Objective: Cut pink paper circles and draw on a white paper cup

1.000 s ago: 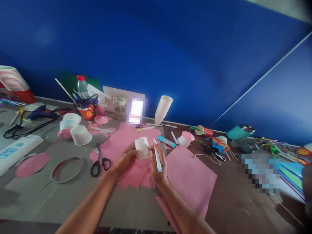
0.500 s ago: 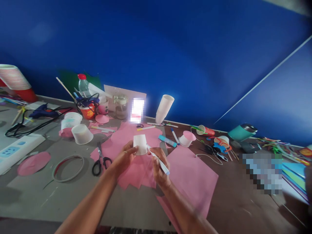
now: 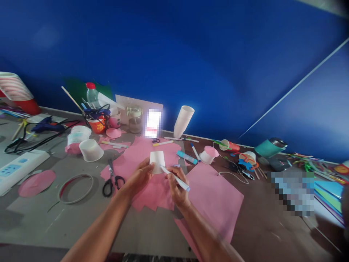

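Above pink paper (image 3: 152,189): small white cup (image 3: 157,162), upside down, L hand (image 3: 137,179) fingers clamped; R hand (image 3: 177,183) fingers grip marker (image 3: 175,178).

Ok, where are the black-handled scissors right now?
In the head view the scissors lie on the table left of the left hand, blades over the edge of the pink paper, with the wire ring further left.

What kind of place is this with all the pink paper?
Probably a craft table in a classroom or workshop: pink paper sheets, scissors and a stack of paper cups lie about, and the hands hold a cup and marker.
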`<state>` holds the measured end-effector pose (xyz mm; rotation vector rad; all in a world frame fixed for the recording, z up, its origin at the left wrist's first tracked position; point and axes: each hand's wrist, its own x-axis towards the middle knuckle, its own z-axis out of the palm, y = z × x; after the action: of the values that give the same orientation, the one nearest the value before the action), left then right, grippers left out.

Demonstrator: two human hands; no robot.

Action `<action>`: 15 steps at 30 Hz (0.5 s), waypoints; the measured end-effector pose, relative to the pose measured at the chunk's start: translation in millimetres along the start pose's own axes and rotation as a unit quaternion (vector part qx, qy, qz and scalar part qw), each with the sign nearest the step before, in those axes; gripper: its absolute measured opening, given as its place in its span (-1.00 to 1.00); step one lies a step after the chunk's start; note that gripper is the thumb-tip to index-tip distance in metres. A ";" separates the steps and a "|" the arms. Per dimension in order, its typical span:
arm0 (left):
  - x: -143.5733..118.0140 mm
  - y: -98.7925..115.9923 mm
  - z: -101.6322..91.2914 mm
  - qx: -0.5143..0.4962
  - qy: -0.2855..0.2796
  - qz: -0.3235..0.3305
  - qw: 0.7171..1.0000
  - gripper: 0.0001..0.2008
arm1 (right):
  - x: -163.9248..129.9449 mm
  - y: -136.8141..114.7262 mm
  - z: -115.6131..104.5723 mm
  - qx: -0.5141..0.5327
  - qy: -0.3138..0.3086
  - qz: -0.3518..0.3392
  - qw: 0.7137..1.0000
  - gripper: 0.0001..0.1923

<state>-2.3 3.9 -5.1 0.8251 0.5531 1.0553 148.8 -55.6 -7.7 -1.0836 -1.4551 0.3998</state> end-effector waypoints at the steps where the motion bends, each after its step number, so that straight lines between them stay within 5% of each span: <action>1: 0.5 -0.5 0.3 -0.004 0.008 0.001 1.000 -0.67 | 0.1 0.1 0.2 0.001 0.001 0.002 1.000 -0.83; 15: 4.9 -7.5 -9.9 -0.002 -0.008 0.004 1.000 -0.77 | -1.5 3.7 0.9 -0.008 0.006 0.000 1.000 -0.84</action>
<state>-3.8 9.7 -17.0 0.8319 0.5347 1.0562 149.2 -54.6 -11.7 -1.0968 -1.4499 0.3809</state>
